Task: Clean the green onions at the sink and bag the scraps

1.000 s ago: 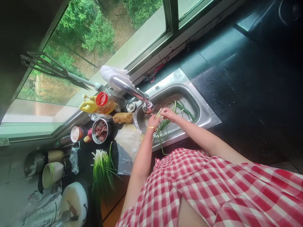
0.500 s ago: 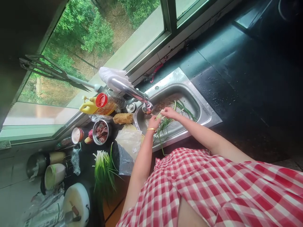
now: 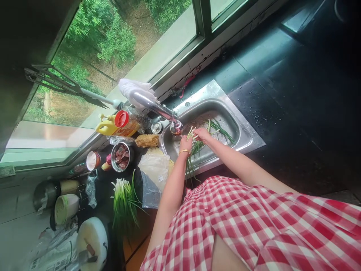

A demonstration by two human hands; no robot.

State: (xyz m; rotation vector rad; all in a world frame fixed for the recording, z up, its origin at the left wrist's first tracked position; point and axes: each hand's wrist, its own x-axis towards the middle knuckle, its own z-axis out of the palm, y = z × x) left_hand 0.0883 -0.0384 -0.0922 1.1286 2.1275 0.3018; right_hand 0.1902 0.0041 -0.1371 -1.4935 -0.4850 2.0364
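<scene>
Slim green-and-white scallions point(image 3: 191, 132) are being held over a rectangular stainless-steel sink point(image 3: 248, 141), btwn both hands. L to R: a thick round white board point(image 3: 97, 233) is being topped by a dark-handled, flat-bladed tool point(image 3: 84, 258), details unclear. A yellow plastic jug point(image 3: 105, 127) is being partly blocked from view by a red-topped clear jar point(image 3: 134, 117). Reddish-brown chunks point(image 3: 122, 156) are being contained in a round silver metal bowl point(image 3: 113, 161); nearer the body, a white-ended green bunch point(image 3: 125, 199) is being supported by the black counter point(image 3: 105, 195). A rough brown block point(image 3: 147, 140) & a whitish see-through plastic bag point(image 3: 153, 165) are being borne just L of the sink. Sink's L end is being overhung by a curved chrome faucet point(image 3: 158, 107), draped w/ white cloth point(image 3: 135, 87). Stalks are being gripped in the closed L hand point(image 3: 185, 142), gold-coloured bracelet point(image 3: 184, 151) on wrist; same stalks are being pinched by the R hand point(image 3: 201, 134), fingertips together. More loose green stems point(image 3: 222, 131) are being cradled by the basin, beyond & R.
</scene>
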